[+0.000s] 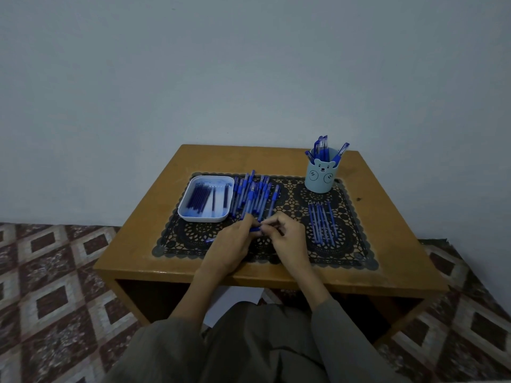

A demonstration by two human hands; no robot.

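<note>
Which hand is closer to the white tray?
Left. The left hand lies just off the near right corner of the white tray; the right hand is farther right, beyond the left.

no readable text, brand or number anywhere, only a drawn bear face on the pen cup (320, 175)

A blue pen (255, 229) is held roughly level just above the surface (171, 262), pinched between the left hand (235, 240) and the right hand (287, 236). Only a short blue stretch is seen; the rest is hidden by fingers.
</note>
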